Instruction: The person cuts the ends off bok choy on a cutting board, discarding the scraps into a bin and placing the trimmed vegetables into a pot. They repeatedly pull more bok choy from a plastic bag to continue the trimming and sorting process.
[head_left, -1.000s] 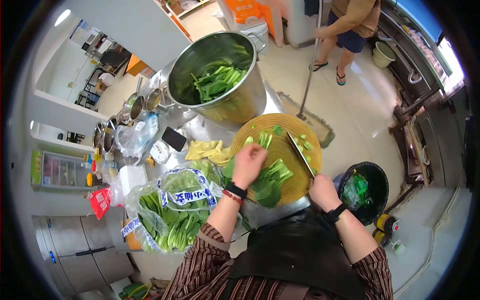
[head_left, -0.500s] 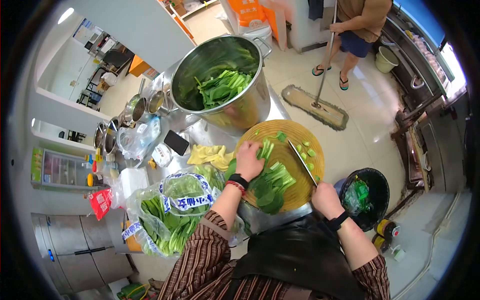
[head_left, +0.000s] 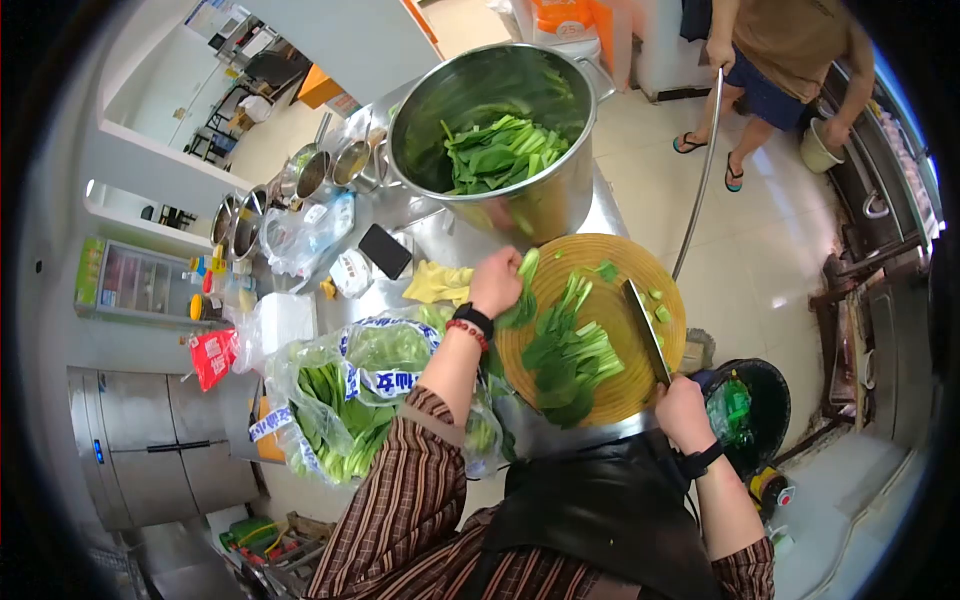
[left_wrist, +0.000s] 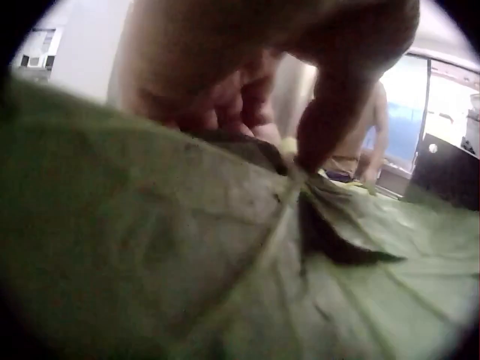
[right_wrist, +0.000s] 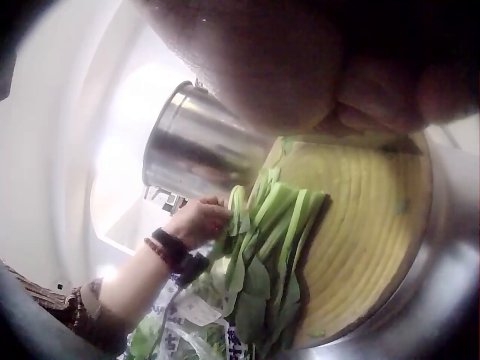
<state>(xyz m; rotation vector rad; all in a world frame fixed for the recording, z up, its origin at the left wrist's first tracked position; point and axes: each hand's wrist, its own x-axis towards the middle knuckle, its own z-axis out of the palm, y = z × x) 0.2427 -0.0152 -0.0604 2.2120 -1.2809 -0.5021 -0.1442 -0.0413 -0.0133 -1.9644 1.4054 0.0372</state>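
My left hand (head_left: 497, 283) pinches a leafy green vegetable (head_left: 520, 298) over the left edge of the round cutting board (head_left: 625, 400). In the left wrist view, its broad leaf (left_wrist: 150, 225) fills the lower part, with fingers above. On the board lies a bunch of the same greens (head_left: 575, 360), stalks towards the far right and leaves towards me. My right hand (head_left: 685, 412) grips the handle of a kitchen knife (head_left: 648, 332), whose blade points away from me across the board's right side. Beyond the blade sit small trimmed stem ends (head_left: 662, 314).
Behind the board stands a tall steel pot (head_left: 540, 205) with cut greens inside. A plastic bag of greens (head_left: 345, 420) lies left, near a yellow cloth (head_left: 438, 284) and a phone (head_left: 385, 250). A lined bin (head_left: 765, 400) stands right. Another person (head_left: 775, 60) holds a long pole (head_left: 708, 170).
My left hand has drawn a piece of the greens left, away from the bunch. The knife stays at the board's right side. The other person now reaches towards the bucket, and the view has shifted.
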